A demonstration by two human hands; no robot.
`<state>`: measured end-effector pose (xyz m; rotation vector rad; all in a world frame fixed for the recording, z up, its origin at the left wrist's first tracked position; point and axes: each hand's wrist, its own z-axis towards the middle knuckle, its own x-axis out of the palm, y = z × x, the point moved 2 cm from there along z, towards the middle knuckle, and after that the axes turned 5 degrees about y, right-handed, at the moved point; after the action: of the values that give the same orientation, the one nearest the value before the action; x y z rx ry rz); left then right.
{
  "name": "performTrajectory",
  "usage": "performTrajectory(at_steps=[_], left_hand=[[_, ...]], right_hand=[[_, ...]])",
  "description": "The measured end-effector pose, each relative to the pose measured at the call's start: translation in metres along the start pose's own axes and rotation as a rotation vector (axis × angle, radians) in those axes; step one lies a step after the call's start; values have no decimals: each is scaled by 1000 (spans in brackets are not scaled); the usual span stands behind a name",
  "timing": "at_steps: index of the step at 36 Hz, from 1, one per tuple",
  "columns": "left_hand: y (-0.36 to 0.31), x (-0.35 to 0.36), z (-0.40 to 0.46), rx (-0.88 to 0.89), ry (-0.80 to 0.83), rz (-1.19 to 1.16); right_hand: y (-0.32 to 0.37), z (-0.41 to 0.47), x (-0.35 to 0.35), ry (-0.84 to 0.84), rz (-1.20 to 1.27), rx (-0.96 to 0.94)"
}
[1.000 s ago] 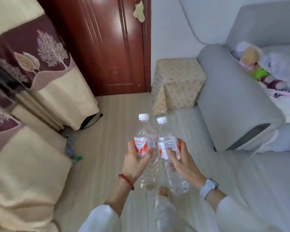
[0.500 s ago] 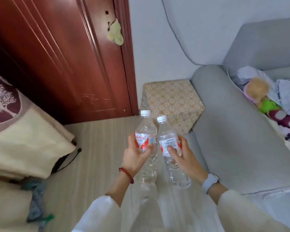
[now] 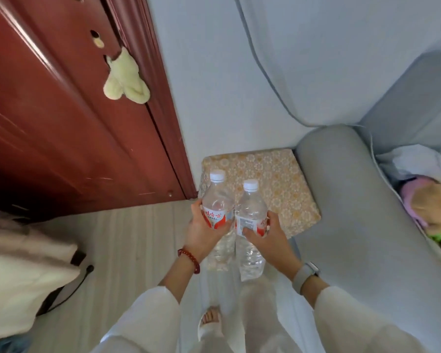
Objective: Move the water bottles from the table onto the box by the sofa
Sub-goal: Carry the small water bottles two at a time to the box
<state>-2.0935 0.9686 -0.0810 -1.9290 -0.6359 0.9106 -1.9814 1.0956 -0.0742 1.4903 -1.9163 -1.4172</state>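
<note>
I hold two clear water bottles with white caps and red-and-white labels, upright and side by side at chest height. My left hand (image 3: 203,231) grips the left bottle (image 3: 217,200) around its label. My right hand (image 3: 267,238) grips the right bottle (image 3: 251,210) the same way. The bottles nearly touch. Just beyond them stands the box (image 3: 278,179), draped in a yellow floral cloth, wedged between the wall and the grey sofa's armrest (image 3: 341,200). The bottles overlap the box's near-left part in view; its top is bare.
A dark red door (image 3: 74,136) with a pale cloth hanging on it fills the left. Cream bedding (image 3: 23,271) and a black cable lie at lower left. Soft toys (image 3: 433,200) sit on the sofa seat. Pale wood floor runs underfoot.
I have walked closer to the box; it now sits right behind the bottles and looks larger. Both hands keep the same grip on the bottles.
</note>
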Motion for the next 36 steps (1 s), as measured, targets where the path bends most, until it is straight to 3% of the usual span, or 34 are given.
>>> performTrajectory(at_steps=[12,24,30,36], left_hand=[[24,54,213,-65,-171,98],[52,54,320,-40,-310,219],[63,52,335,-78,-264,204],[57,42,333,-23,-82,165]], right_hand=[[-25,234,-45,75,-194,-29],[-35,360,-22,153,-37,-210],[-38,379,-17,152,29,-176],[-35,377,-29,131,-150,-181]])
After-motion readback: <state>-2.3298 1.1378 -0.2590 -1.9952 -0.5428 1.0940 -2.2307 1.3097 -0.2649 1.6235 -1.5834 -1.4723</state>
